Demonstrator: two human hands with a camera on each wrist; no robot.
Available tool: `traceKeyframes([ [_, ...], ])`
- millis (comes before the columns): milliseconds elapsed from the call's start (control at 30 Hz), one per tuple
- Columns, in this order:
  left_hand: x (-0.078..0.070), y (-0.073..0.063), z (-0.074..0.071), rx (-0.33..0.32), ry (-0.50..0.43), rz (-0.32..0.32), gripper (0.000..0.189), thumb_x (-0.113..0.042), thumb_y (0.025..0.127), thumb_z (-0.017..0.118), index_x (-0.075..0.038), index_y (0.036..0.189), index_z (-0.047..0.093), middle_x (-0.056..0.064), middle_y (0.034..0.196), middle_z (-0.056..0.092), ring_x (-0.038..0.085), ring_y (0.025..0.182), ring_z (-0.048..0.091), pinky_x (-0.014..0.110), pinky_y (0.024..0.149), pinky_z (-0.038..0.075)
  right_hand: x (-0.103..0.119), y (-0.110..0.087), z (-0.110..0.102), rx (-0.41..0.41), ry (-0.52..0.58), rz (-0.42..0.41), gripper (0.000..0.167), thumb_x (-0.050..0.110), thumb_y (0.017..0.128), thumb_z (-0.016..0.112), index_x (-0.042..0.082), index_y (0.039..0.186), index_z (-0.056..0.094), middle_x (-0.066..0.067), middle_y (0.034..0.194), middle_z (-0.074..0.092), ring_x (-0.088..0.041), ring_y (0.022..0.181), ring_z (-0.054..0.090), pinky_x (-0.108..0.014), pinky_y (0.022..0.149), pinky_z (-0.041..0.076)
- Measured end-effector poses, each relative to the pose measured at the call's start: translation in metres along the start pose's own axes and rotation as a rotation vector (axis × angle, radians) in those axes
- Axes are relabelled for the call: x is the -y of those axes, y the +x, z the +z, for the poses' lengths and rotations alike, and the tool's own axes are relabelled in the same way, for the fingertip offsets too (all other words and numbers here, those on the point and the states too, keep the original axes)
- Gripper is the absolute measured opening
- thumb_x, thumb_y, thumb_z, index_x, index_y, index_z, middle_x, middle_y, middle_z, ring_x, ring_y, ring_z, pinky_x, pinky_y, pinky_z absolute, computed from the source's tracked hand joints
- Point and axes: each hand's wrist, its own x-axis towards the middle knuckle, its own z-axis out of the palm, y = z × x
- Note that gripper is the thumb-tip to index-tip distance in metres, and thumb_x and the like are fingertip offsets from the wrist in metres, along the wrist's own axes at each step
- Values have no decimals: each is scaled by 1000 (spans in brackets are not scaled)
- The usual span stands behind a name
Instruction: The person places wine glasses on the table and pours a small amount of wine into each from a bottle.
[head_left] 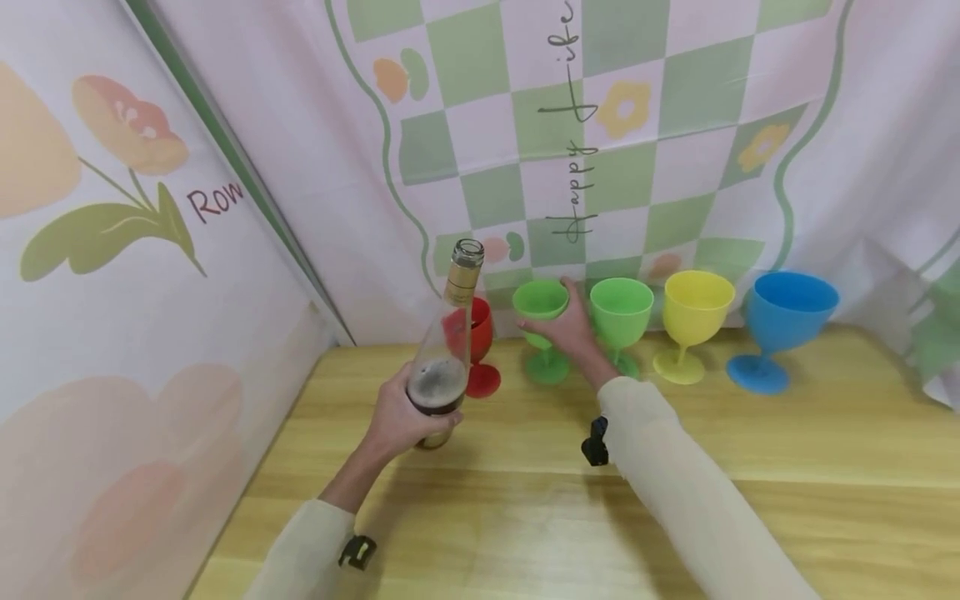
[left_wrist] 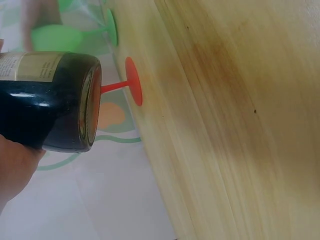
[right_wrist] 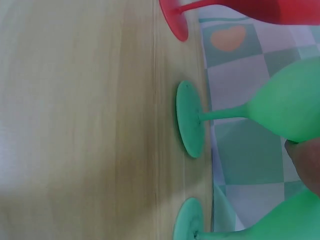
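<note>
My left hand (head_left: 397, 417) grips a glass wine bottle (head_left: 438, 367) low on its body. Dark liquid with bubbles on top fills its lower part, and its mouth is uncapped. In the left wrist view the bottle's base (left_wrist: 90, 107) hangs over the wooden table. Part of a red goblet (head_left: 483, 381) is hidden behind the bottle. My right hand (head_left: 573, 327) holds the bowl of a green goblet (head_left: 538, 298), thumb on the near side and a finger at the far rim. Upright on its foot (right_wrist: 190, 119), that goblet stands near the table's back edge.
Right of my right hand, a second green goblet (head_left: 621, 312), a yellow goblet (head_left: 697, 308) and a larger blue goblet (head_left: 787, 317) stand in a row. A patterned curtain (head_left: 480, 142) hangs behind the table (head_left: 510, 517), and another printed cloth (head_left: 150, 333) borders its left side.
</note>
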Motion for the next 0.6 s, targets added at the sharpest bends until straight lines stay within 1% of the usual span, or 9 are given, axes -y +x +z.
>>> traceKeyframes([
  [167, 0, -1, 0, 0, -2, -2, 80, -19, 65, 93, -13, 136, 57, 10, 126, 69, 30, 115, 65, 50, 97, 53, -1, -17, 2, 36, 55, -54, 99, 17, 76, 87, 6, 155, 28, -21, 147, 48, -38, 134, 50, -53, 114, 44],
  [333, 2, -4, 2, -2, 4, -7, 78, -18, 65, 93, -13, 134, 58, 8, 124, 70, 27, 114, 66, 48, 96, 53, -2, -36, 0, 42, 67, -93, 91, 14, 76, 86, 3, 150, 34, -23, 142, 50, -38, 131, 51, -53, 112, 45],
  [433, 3, -5, 2, -2, 7, -6, 78, -18, 65, 93, -13, 134, 58, 9, 124, 70, 27, 114, 66, 48, 96, 53, -1, -47, -5, 51, 58, -103, 87, 12, 77, 85, 0, 148, 36, -24, 140, 52, -37, 128, 52, -51, 111, 45],
  [600, 2, -4, 0, -8, 15, -12, 81, -19, 64, 94, -13, 136, 57, 10, 125, 70, 29, 114, 66, 50, 97, 53, 2, -66, -22, 97, 21, -120, 85, 10, 77, 85, -2, 146, 38, -25, 139, 54, -38, 125, 56, -49, 107, 48],
])
